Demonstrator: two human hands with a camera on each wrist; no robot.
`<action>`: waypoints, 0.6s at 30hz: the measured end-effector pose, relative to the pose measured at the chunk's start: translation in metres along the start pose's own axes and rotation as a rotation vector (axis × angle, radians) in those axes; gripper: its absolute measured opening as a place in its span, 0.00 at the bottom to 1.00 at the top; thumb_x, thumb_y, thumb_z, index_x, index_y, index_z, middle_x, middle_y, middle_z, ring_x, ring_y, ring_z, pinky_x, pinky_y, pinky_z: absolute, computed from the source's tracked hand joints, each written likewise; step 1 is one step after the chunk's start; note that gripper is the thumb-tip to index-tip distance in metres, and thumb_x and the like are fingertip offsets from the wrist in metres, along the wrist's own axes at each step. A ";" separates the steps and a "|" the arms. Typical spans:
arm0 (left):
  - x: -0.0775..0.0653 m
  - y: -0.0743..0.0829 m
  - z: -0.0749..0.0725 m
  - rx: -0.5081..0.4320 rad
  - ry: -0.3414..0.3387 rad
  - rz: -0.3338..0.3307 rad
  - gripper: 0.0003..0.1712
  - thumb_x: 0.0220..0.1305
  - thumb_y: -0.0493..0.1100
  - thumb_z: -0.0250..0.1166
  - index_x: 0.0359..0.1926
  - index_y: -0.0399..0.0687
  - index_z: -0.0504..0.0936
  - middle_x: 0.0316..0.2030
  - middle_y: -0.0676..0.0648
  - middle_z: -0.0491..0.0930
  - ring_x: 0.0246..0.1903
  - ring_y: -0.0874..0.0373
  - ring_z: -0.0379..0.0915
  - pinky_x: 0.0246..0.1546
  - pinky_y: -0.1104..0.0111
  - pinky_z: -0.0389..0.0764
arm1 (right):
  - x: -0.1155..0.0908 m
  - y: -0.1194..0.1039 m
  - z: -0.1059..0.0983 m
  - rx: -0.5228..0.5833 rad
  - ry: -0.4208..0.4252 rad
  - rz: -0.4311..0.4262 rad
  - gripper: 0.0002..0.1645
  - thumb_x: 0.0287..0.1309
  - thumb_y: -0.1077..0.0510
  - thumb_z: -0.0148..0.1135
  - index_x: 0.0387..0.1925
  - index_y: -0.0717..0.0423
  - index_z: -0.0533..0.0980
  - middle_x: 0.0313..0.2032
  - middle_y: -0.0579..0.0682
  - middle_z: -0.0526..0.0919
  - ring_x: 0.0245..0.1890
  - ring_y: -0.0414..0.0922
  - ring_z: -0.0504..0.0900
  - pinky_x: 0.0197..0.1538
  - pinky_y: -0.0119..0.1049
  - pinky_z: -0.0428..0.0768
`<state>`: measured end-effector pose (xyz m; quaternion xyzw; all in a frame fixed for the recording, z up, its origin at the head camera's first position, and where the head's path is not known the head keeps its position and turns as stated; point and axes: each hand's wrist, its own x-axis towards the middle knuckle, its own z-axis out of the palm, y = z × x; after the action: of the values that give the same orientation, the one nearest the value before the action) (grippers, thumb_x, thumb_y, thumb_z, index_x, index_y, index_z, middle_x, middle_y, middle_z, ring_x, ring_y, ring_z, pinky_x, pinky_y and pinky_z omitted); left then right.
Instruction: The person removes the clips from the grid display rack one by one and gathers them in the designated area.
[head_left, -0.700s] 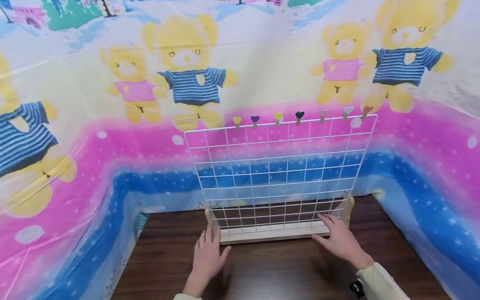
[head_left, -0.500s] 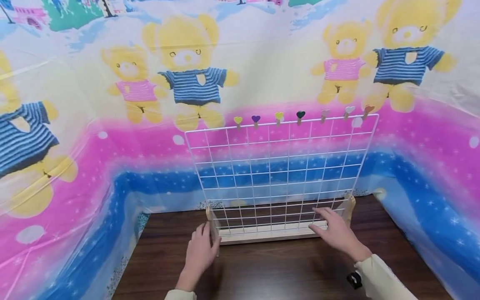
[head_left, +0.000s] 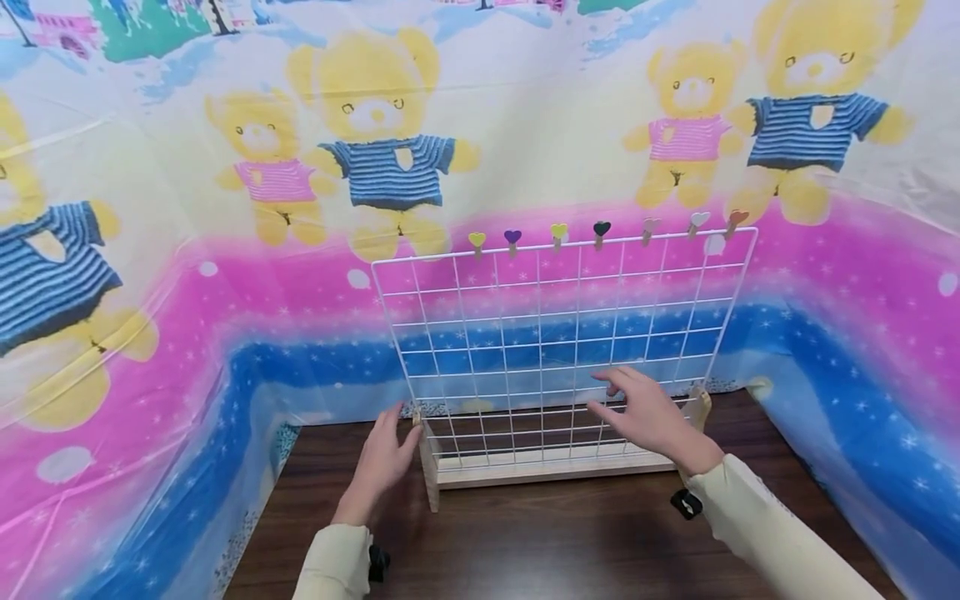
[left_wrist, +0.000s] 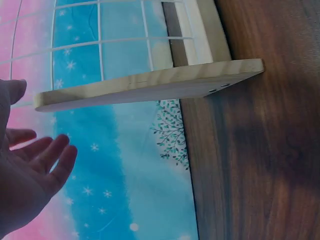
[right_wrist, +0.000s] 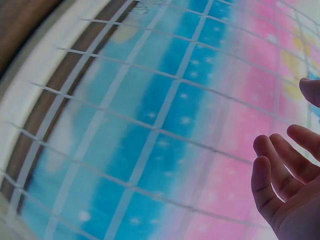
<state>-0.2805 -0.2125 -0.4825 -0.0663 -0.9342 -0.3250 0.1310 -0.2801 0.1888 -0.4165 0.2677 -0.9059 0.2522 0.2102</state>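
A white wire grid panel [head_left: 558,342] stands upright in a pale wooden base [head_left: 555,468] on the table. Several clips with heart-shaped tops line its upper wire, among them a purple heart clip [head_left: 512,239] and a dark green heart clip [head_left: 602,229]. Beside the left wooden end piece [left_wrist: 150,82] is my left hand [head_left: 384,454], fingers loosely spread and holding nothing. My right hand [head_left: 643,410] hovers before the lower right of the grid, its fingers slightly bent and nothing between them. In the right wrist view the fingers [right_wrist: 280,175] look apart from the wires.
The dark wood table [head_left: 540,542] runs toward me in front of the base. A fabric backdrop [head_left: 540,150] printed with teddy bears hangs behind and along both sides. Black straps show at both cuffs.
Both hands have risen from near the base. The left has moved left and up along the end piece; the right has moved up and leftward before the grid. The stand stays put.
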 end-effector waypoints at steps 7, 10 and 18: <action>0.011 0.001 0.000 -0.068 -0.023 0.078 0.31 0.69 0.43 0.57 0.67 0.34 0.62 0.62 0.33 0.65 0.58 0.40 0.64 0.55 0.47 0.66 | 0.031 -0.025 -0.019 0.007 -0.002 -0.096 0.26 0.56 0.50 0.67 0.54 0.54 0.76 0.43 0.48 0.78 0.30 0.39 0.75 0.28 0.33 0.73; 0.014 0.001 0.002 -0.076 -0.025 0.068 0.29 0.69 0.42 0.57 0.67 0.36 0.64 0.58 0.35 0.70 0.55 0.42 0.68 0.52 0.49 0.69 | 0.044 -0.037 -0.025 0.020 0.014 -0.145 0.25 0.56 0.51 0.68 0.54 0.55 0.76 0.43 0.48 0.78 0.31 0.41 0.76 0.29 0.34 0.74; 0.018 0.001 0.002 -0.078 -0.026 0.048 0.20 0.68 0.39 0.58 0.58 0.38 0.74 0.51 0.39 0.76 0.49 0.46 0.74 0.45 0.53 0.75 | 0.076 -0.073 -0.047 0.074 0.050 -0.260 0.23 0.55 0.55 0.69 0.52 0.57 0.77 0.40 0.48 0.79 0.26 0.36 0.75 0.30 0.33 0.76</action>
<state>-0.2980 -0.2100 -0.4782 -0.0981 -0.9206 -0.3569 0.1241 -0.2837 0.1341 -0.3153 0.3841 -0.8480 0.2627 0.2535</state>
